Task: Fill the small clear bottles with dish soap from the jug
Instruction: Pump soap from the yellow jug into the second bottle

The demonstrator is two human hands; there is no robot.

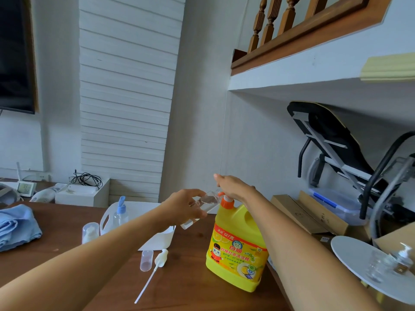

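Observation:
A yellow dish soap jug [235,248] with an orange pump head stands upright on the wooden table [184,281]. My right hand [233,187] presses down on top of the pump. My left hand [184,207] grips a small clear bottle [202,207], tilted with its mouth up against the pump's spout. A loose white pump top [160,258] with a long dip tube lies on the table in front of the jug, beside a small clear cap [146,259].
A white basket [105,221] holds a clear bottle with a blue spray cap [120,213]. A capped pump bottle [90,232] stands left of it. A blue cloth [15,225] lies far left. A round white tray [350,250] at right carries more clear bottles.

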